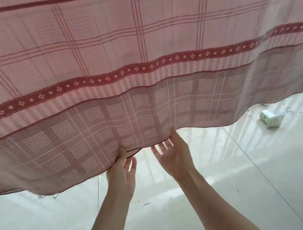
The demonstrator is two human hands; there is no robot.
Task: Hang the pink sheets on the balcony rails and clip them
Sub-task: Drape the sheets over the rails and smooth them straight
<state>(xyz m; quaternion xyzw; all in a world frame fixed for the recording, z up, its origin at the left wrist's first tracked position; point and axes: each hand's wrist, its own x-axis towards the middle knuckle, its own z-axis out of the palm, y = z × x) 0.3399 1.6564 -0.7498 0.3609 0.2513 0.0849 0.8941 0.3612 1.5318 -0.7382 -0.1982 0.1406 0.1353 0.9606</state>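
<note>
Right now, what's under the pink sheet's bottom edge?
Below the pink sheet: pale tiled floor and a small white-green packet. Left hand pinches the hem; right hand is open, fingertips touching it. The sheet covers the rail and any clips.

**Inspector:** Report the surroundings.

**Assistant:** Floor [183, 210] of large pale glossy tiles, with thin dark grout lines running across it. Light reflects off the surface in soft patches and in faint parallel streaks toward the upper right.

**Inspector:** Any loose items?

**Assistant:** One. A small white-and-green carton [271, 118] lies on its side on the floor at the right. Its print is too blurred to read.

**Inspector:** Condition of the floor?

**Assistant:** Scattered small dark specks and scuff marks [145, 204], notably near the centre and at the far left edge. A brighter rectangular reflection sits at the lower right.
</note>
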